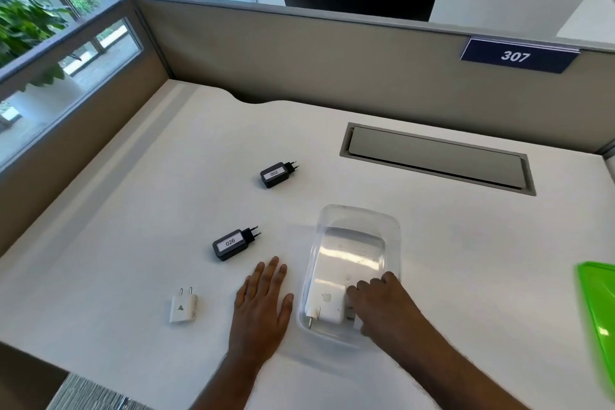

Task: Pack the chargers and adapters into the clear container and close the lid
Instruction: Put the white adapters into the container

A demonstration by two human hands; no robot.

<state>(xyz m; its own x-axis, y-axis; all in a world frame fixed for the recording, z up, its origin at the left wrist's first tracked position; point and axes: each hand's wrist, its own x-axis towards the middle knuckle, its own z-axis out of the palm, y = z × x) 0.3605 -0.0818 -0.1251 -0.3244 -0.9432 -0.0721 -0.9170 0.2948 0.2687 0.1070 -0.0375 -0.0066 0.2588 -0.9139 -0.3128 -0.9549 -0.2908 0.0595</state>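
Note:
A clear container [359,220] sits on the white desk, lid off. Inside its near end lies a white square charger [324,304] with its prongs pointing toward me. My right hand [379,299] reaches into the container, fingers curled on the right side of that charger. My left hand [263,299] rests flat and open on the desk just left of the container. Left of it lies a small white adapter [183,308]. Two black chargers lie farther out: one labelled 026 [233,244], one labelled 002 [276,174]. A green lid [599,316] lies at the right edge.
A grey cable hatch [436,160] is set into the desk behind the container. Beige partition walls [299,60] close the back and left sides. The desk's front edge runs near my forearms.

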